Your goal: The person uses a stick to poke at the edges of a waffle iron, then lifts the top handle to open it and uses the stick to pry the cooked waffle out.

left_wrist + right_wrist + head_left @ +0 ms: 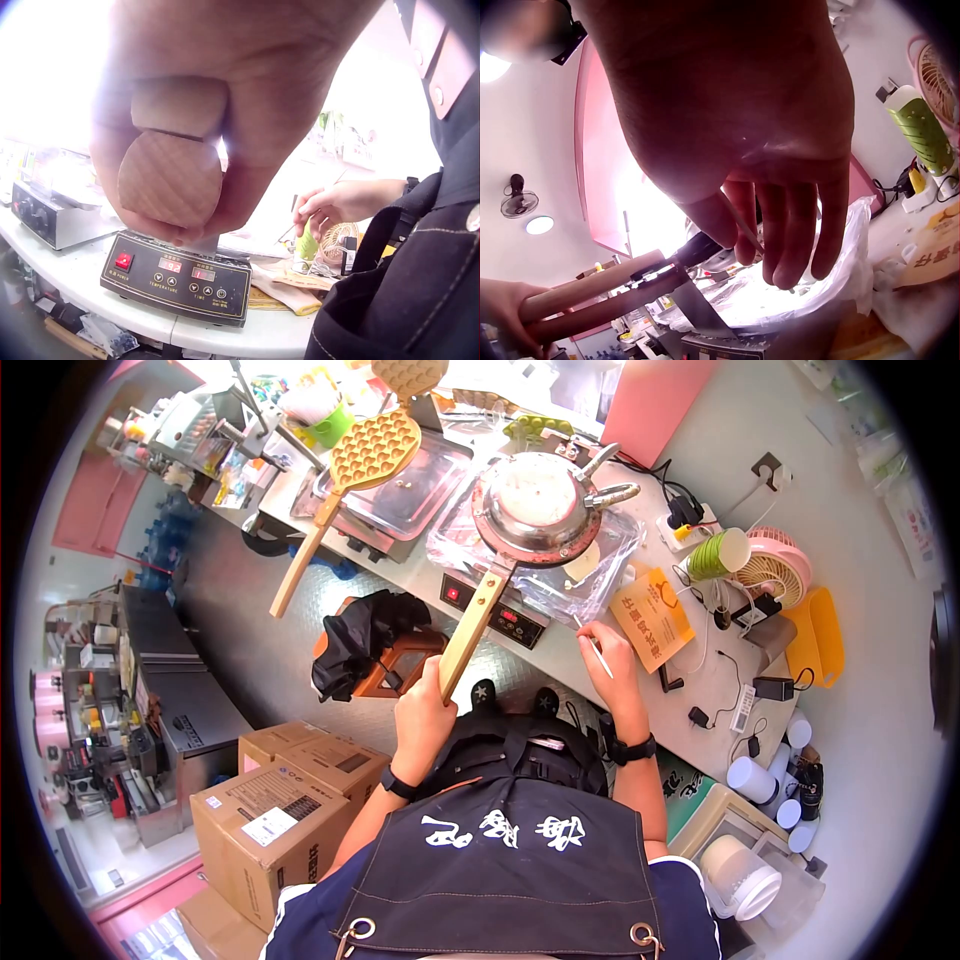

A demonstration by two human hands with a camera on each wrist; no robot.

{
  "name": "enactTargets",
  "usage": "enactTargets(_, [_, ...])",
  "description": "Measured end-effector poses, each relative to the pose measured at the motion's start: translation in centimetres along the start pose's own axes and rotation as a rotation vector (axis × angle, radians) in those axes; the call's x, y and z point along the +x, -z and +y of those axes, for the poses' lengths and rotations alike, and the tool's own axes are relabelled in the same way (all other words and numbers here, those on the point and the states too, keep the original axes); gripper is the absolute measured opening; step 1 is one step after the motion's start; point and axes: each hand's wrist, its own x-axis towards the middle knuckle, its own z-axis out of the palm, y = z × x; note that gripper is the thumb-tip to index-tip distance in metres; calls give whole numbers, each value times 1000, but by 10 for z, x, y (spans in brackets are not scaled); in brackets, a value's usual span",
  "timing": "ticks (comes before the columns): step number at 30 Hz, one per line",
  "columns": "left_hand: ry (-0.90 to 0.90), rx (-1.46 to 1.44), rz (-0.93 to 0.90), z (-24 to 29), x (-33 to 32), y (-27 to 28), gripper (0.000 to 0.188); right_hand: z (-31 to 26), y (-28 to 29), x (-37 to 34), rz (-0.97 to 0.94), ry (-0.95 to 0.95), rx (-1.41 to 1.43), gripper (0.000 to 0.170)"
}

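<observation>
My left hand grips the wooden handles of a round metal waffle pan. In the left wrist view the two handle ends lie one above the other. The pan rests over an electric heater whose control panel has a red switch and lit digits. Nearer the table's front edge, my right hand pinches a thin pale stick between thumb and fingers. Those fingers point down in the right wrist view, with part of the stick showing beside the thumb.
Clear plastic sheeting surrounds the pan. Left of it, a golden bubble-waffle mould lies above another appliance. An orange paper bag, green-wrapped cup, pink fan and cables are at right. Cardboard boxes stand at lower left.
</observation>
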Motion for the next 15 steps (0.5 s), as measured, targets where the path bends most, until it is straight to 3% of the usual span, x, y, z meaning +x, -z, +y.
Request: enactTargets(15, [-5,1,8,1,0,1,57,0,-1,0,-12,-8,6,13])
